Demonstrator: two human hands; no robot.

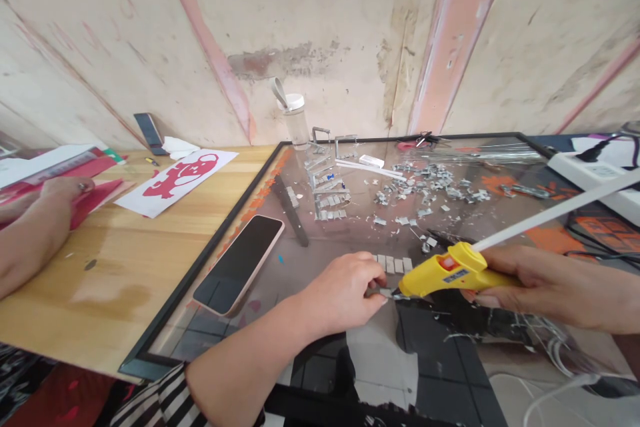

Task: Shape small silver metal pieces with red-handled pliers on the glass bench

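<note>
My right hand (525, 283) is wrapped round the handle of a yellow hot glue gun (443, 272), with a long white glue stick (560, 210) jutting from its back. The gun's dark nozzle points left and meets a small grey strip (385, 293) near the glass tabletop. Thumb and fingers of my left hand (353, 287) pinch that strip at its other end. Just beyond the nozzle lies a row of small flat grey pieces (394, 264). A phone (240, 263) with a pink edge rests left of my left hand.
Small metal bits (435, 180) are scattered across the black-framed glass. A clear bottle (296, 120) stands by the wall. At right are a white power strip (595, 180) and cables. On the wooden table, another person's hand (65, 190) touches red paper near a red paper cutout (180, 177).
</note>
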